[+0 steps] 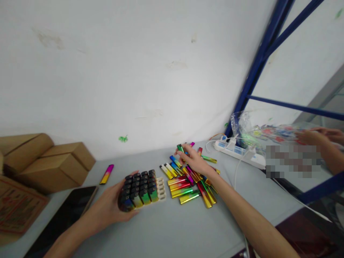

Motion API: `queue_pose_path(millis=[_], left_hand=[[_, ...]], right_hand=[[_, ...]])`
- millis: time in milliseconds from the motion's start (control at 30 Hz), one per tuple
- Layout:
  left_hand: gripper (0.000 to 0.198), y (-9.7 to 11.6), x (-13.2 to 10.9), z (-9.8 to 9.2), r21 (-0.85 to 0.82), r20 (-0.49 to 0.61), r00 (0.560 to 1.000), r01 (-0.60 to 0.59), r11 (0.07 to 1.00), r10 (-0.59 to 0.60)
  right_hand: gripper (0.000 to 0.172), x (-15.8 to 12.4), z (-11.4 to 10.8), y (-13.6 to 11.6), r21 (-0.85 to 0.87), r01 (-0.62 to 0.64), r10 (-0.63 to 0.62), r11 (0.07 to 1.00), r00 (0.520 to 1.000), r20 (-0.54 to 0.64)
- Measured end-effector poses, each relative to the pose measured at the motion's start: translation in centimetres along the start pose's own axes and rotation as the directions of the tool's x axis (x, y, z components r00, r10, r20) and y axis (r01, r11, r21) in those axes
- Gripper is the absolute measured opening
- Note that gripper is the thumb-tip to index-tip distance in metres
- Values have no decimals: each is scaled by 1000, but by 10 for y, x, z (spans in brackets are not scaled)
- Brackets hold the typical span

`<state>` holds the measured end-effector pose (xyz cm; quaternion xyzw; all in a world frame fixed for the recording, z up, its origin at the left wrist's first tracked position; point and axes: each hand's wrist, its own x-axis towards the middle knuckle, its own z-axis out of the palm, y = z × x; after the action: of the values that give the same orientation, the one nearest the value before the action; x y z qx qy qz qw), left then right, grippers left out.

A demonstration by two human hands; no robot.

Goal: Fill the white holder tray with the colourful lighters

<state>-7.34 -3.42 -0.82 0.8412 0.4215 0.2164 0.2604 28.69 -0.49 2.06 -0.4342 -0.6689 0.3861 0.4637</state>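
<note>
My left hand is wrapped round the left side of a white holder filled with upright black-topped lighters. On the holder's right end, a column of slots shows without lighters. Over a loose pile of shiny lighters, my right hand has its fingers closed on a green lighter, which points up and to the left. The pile's colours run from red, green, blue, purple and white into gold. Some of it is hidden under my right hand.
A single purple-and-gold lighter lies left of the holder. Cardboard boxes and a dark flat device take up the left side. A power strip with cables sits at right, below a blue metal frame. Another person's hands handle clear plastic bags.
</note>
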Motion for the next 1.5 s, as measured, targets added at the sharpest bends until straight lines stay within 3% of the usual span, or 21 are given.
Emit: queue_pose_path(millis=[100,200,300,400,533,767,900,1000,1033,1167,1300,1500], left_hand=[[107,1,-1,0,3,-8,1000,6,1000,-6],[106,3,-1,-1,-2,-16,1000,4,1000,-4],[101,7,0,-3,4,-7,1000,4,1000,-4],[101,10,0,-4,-5,-4,1000,18,1000,-18],[101,8,0,-3,-22,5,1000,26,999,-26],[113,-1,0,-1,-25,2,1000,6,1000,-6],[112,13,-1,-6,-53,34,999,14,998,-13],[107,23,0,-9,-26,53,996,76,997,-75],[113,25,0,-10,-25,32,997,72,997,-71],[119,22,0,-14,-43,44,997,69,997,-67],[117,21,-2,-18,-52,65,995,73,996,-70],[115,24,-2,-18,-64,56,997,57,996,-54]], right_hand=[[49,-4,9,-4,331,-30,23,943,999,26],[60,-4,16,-10,474,-137,129,870,990,48],[63,-4,21,-14,481,-218,233,849,972,28],[56,-7,25,-17,444,-257,297,858,955,-22],[50,-9,30,-19,417,-249,293,874,955,-45],[62,-9,30,-18,477,-210,276,853,959,-72],[62,-10,26,-28,585,-189,214,788,977,26],[44,-14,26,-35,653,-186,153,734,982,107],[38,-16,27,-36,660,-198,137,725,980,144],[29,-21,34,-28,586,-206,78,784,969,236],[29,-23,41,-17,363,-124,75,923,986,147],[32,-25,48,-13,84,3,-12,996,994,105]])
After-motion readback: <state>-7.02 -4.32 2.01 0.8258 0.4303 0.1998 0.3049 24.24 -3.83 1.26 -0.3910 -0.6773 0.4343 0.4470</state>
